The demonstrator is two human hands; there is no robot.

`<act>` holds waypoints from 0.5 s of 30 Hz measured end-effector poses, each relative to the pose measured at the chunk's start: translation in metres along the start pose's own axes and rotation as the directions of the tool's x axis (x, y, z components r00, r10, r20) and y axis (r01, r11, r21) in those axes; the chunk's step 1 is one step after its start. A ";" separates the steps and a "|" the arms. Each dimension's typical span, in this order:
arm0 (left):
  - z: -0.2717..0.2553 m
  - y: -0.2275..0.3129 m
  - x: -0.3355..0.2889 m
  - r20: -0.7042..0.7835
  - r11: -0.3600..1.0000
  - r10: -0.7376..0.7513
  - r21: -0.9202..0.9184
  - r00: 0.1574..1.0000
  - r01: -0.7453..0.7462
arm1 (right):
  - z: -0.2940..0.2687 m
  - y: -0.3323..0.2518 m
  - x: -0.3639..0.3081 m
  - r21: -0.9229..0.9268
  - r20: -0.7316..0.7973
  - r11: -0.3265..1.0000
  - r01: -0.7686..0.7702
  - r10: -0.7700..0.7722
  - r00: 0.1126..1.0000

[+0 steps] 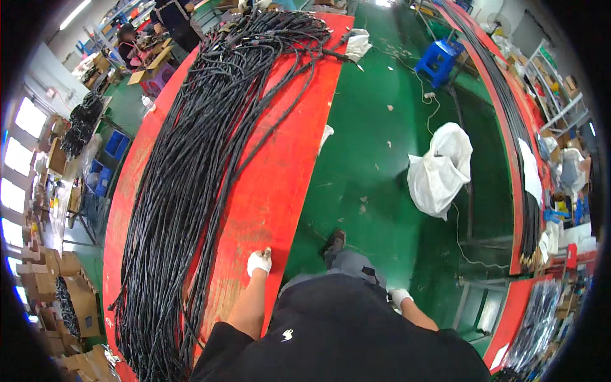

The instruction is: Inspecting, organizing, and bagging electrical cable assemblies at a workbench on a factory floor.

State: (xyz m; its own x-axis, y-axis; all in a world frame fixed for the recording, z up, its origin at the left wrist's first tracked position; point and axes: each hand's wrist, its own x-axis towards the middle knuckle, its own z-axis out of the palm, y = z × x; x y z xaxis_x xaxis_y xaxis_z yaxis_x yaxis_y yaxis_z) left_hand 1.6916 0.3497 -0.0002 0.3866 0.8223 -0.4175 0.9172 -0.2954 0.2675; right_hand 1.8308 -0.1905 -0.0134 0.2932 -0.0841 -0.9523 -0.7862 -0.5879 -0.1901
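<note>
My left hand, in a white glove that leaves fingertips bare, is over the right side of a long red table. Its fingers are curled in, and nothing shows in them. To its left, a thick bundle of long black cables runs the length of the table, apart from the hand. The far cable ends lie in a tangle. My right hand, also white-gloved, hangs beside my right thigh over the green floor. Its fingers are mostly hidden, so their hold cannot be made out.
A white sack stands on the green floor to the right, with a thin cord trailing past it. Farther off is a blue stool. Another red table with dark cables curves along the right. People work at the far left.
</note>
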 end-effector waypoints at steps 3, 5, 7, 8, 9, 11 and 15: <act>-0.011 0.042 0.019 0.064 0.991 -0.055 -0.118 0.996 0.062 | -0.067 -0.093 0.044 -0.659 0.121 0.687 0.307 -0.306 0.944; -0.009 0.070 0.028 -0.050 0.987 0.022 -0.159 0.999 -0.029 | -0.092 -0.174 0.069 -0.699 -0.051 0.651 0.294 -0.456 0.889; -0.006 0.102 0.043 0.006 0.979 0.027 -0.203 1.000 -0.025 | -0.113 -0.260 0.076 -0.581 0.025 0.678 0.450 -0.537 0.843; -0.005 0.124 0.055 0.018 0.989 -0.030 -0.143 0.999 0.033 | -0.109 -0.307 0.079 -0.145 -0.086 0.911 0.386 -0.400 0.913; -0.004 0.147 0.064 0.023 0.980 -0.035 -0.196 0.999 0.039 | -0.110 -0.356 0.077 -0.132 -0.069 0.889 0.440 -0.451 0.890; -0.003 0.187 0.082 0.029 0.964 -0.173 -0.203 0.985 0.175 | -0.101 -0.444 0.069 -0.010 0.062 0.852 0.523 -0.521 0.851; -0.011 0.274 0.136 -0.119 0.957 -0.059 -0.288 0.991 0.023 | -0.049 -0.574 0.052 0.031 0.151 0.798 0.602 -0.599 0.787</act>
State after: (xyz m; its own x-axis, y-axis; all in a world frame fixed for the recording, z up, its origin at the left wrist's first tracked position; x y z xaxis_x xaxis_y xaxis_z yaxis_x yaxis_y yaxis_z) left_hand 1.9946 0.3860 0.0257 0.3172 0.8903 -0.3268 0.8591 -0.1239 0.4966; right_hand 2.3237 0.1029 0.0576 0.6194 0.4070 -0.6713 -0.4680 -0.4951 -0.7320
